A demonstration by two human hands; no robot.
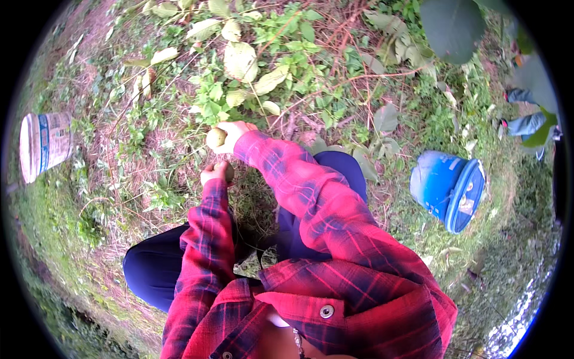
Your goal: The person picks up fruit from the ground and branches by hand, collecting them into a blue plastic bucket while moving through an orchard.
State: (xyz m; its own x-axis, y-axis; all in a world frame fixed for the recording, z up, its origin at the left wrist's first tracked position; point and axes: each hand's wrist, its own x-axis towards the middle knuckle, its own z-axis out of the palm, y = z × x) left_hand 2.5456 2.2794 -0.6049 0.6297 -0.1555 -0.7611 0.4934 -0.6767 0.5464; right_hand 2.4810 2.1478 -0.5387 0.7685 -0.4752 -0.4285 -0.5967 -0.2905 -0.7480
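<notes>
My right hand grips a yellow-green round fruit over the leafy weeds, its red plaid sleeve reaching across the middle. Just below it, my left hand is closed round a second, darker olive round fruit, partly hidden by the fingers. The two hands are close but apart. Dry grass, green leaves and thin twigs lie round both hands.
A white bucket stands at the left. A blue bucket with round things inside stands at the right. At the upper right are another person's legs and large hanging leaves. My bent knees frame the ground before me.
</notes>
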